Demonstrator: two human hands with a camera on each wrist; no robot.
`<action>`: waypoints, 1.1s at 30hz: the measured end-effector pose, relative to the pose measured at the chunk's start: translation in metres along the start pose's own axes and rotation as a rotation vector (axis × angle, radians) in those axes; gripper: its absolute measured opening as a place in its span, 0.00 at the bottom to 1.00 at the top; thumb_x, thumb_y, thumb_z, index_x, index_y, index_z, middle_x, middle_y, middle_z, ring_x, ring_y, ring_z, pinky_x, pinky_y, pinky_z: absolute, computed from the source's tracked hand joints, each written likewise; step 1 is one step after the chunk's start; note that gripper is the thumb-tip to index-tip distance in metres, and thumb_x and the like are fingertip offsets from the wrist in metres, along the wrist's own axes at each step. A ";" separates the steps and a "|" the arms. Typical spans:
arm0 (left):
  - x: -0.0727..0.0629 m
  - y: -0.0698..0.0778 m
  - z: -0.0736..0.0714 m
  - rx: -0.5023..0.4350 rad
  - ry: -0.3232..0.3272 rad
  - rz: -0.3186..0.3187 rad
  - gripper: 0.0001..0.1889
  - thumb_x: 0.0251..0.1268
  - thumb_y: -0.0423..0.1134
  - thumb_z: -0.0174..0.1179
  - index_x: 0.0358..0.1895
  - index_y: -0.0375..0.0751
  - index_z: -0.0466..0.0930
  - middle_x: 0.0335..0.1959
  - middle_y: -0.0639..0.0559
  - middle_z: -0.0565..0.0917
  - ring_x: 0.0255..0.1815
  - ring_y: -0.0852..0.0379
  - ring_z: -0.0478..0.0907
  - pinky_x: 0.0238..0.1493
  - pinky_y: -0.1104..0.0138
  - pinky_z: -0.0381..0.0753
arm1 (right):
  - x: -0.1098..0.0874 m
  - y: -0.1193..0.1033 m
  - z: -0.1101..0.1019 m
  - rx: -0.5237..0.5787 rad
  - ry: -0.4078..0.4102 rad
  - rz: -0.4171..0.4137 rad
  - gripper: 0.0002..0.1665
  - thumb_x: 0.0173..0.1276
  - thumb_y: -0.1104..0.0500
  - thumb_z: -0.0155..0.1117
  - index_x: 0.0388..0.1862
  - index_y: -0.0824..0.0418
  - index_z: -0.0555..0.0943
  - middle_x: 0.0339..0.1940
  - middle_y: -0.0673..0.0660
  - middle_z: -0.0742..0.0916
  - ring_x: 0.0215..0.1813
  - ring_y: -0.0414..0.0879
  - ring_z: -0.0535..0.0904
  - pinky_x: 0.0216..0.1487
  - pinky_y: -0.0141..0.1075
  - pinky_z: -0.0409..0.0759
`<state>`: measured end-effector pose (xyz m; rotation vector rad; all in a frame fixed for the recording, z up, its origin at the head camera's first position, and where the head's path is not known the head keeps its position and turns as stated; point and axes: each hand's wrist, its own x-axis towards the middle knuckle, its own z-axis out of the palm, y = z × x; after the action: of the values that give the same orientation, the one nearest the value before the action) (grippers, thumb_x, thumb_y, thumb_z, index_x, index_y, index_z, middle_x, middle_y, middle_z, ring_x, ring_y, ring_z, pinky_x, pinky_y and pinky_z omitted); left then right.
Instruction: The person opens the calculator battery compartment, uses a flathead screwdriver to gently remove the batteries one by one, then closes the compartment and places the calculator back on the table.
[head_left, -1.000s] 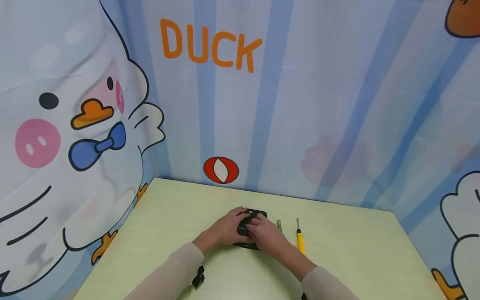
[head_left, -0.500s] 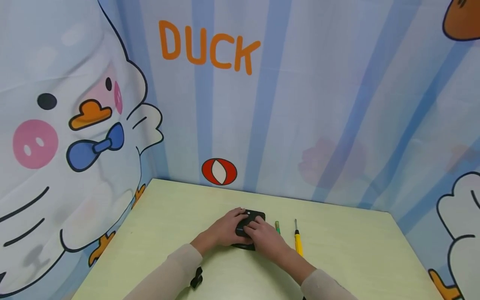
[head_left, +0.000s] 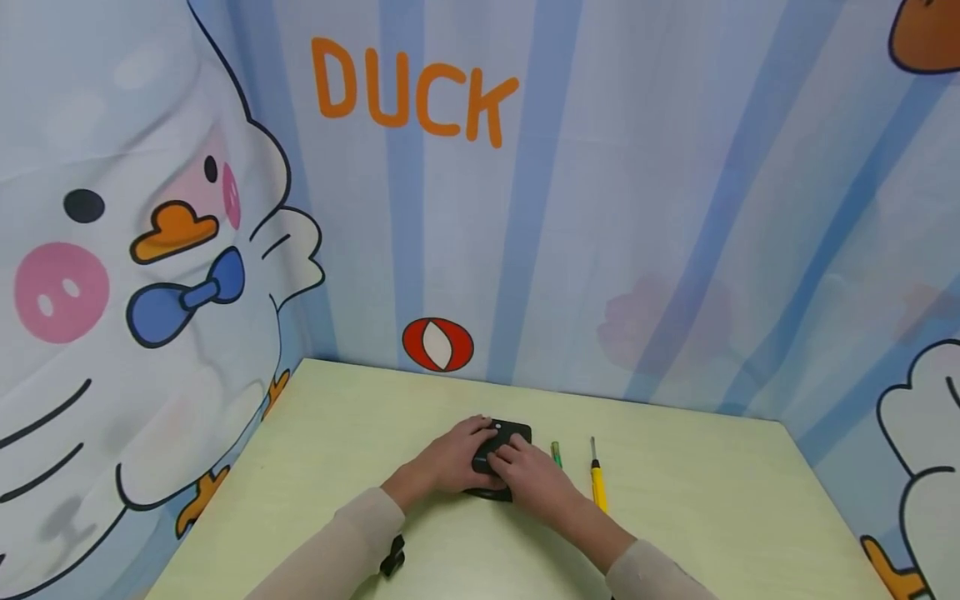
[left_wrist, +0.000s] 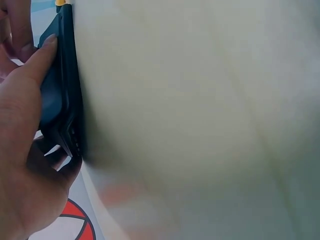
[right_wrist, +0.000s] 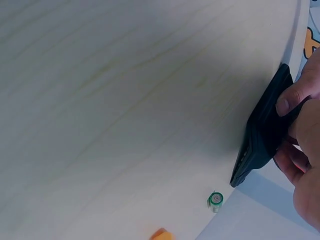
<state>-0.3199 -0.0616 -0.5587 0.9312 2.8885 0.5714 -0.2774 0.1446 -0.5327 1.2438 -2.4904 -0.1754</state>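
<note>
A black plastic device (head_left: pixel 513 427) with a flat face and a flared edge is between both hands at the middle of the table. The left hand (head_left: pixel 453 457) grips it from the left, its thumb lying along the face and its fingers at the far edge. From the right, the right hand (head_left: pixel 531 477) has its bent fingertips on the face, close to the left thumb (right_wrist: pixel 285 104). The left wrist view shows the device (left_wrist: pixel 62 85) tilted sideways, with those fingertips meeting its surface. The spot under the right fingers is hidden.
Just right of the device lies a small green battery (head_left: pixel 556 452). Further right is a screwdriver (head_left: pixel 597 483) with a yellow handle, tip pointing away. A small black item (head_left: pixel 392 557) is by the left sleeve. A printed duck curtain (head_left: pixel 562 208) hangs behind the pale table (head_left: pixel 712 500).
The right fingertips have shifted slightly left and down on the device's face since the first frame. The left hand keeps its grip; the whole view moves a little with the head.
</note>
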 end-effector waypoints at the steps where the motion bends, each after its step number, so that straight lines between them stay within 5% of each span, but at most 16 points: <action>1: 0.000 0.000 0.000 0.009 -0.001 0.003 0.48 0.65 0.69 0.68 0.80 0.41 0.69 0.82 0.43 0.65 0.84 0.45 0.59 0.77 0.53 0.69 | -0.001 0.000 0.000 -0.005 -0.004 -0.004 0.19 0.70 0.59 0.77 0.59 0.58 0.88 0.52 0.53 0.90 0.52 0.50 0.80 0.59 0.38 0.82; 10: -0.001 0.000 0.003 0.042 -0.009 0.002 0.48 0.66 0.70 0.66 0.80 0.42 0.69 0.82 0.44 0.65 0.84 0.46 0.59 0.78 0.54 0.69 | -0.002 0.000 -0.001 0.012 -0.016 -0.014 0.18 0.71 0.60 0.76 0.58 0.58 0.88 0.52 0.53 0.89 0.53 0.50 0.80 0.60 0.39 0.82; 20: -0.002 0.002 -0.004 0.068 -0.016 -0.014 0.50 0.63 0.74 0.65 0.80 0.44 0.69 0.82 0.45 0.65 0.83 0.47 0.61 0.76 0.54 0.71 | -0.006 0.015 -0.008 0.213 -0.095 0.023 0.19 0.74 0.60 0.72 0.62 0.58 0.87 0.59 0.55 0.88 0.61 0.53 0.80 0.63 0.46 0.83; 25: -0.004 -0.005 -0.001 0.098 0.000 0.038 0.50 0.65 0.74 0.63 0.81 0.44 0.67 0.83 0.45 0.64 0.84 0.45 0.58 0.78 0.52 0.69 | -0.012 0.016 -0.016 0.299 -0.126 0.036 0.20 0.79 0.62 0.65 0.67 0.60 0.84 0.64 0.56 0.86 0.66 0.54 0.79 0.65 0.48 0.82; 33: -0.010 -0.012 -0.022 0.157 0.009 0.084 0.48 0.67 0.73 0.62 0.81 0.46 0.67 0.83 0.48 0.64 0.83 0.48 0.60 0.77 0.54 0.69 | -0.019 0.024 -0.024 0.326 -0.170 0.155 0.32 0.77 0.46 0.70 0.73 0.60 0.79 0.70 0.59 0.80 0.71 0.54 0.76 0.63 0.49 0.84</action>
<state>-0.3218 -0.0839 -0.5437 1.0758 2.9491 0.3590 -0.2757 0.1754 -0.5088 1.1882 -2.8353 0.1788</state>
